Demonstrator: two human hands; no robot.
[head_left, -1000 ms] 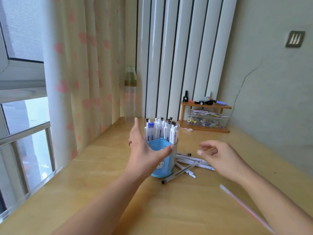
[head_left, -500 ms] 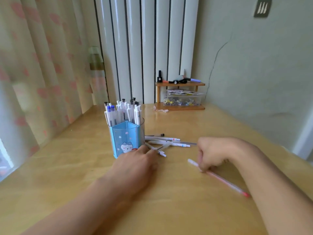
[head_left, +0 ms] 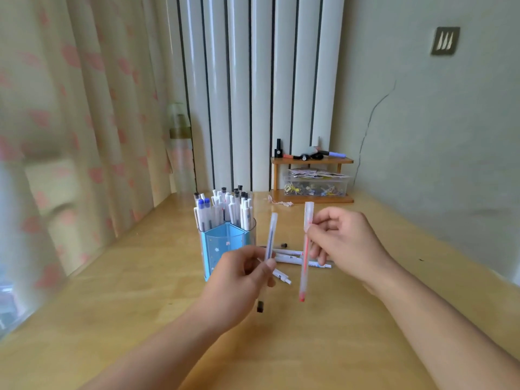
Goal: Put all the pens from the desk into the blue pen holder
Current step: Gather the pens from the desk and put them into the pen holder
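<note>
Pens stand packed in the blue pen holder [head_left: 225, 249] on the wooden desk [head_left: 323, 333], and a few loose pens [head_left: 295, 256] lie flat just to the right of it. Left hand [head_left: 239, 280] is closed around a black-ink pen [head_left: 269, 243], held almost upright in front of the holder. Right hand [head_left: 346, 243] pinches a red-ink pen [head_left: 305, 266], also near upright, above the loose pens.
</note>
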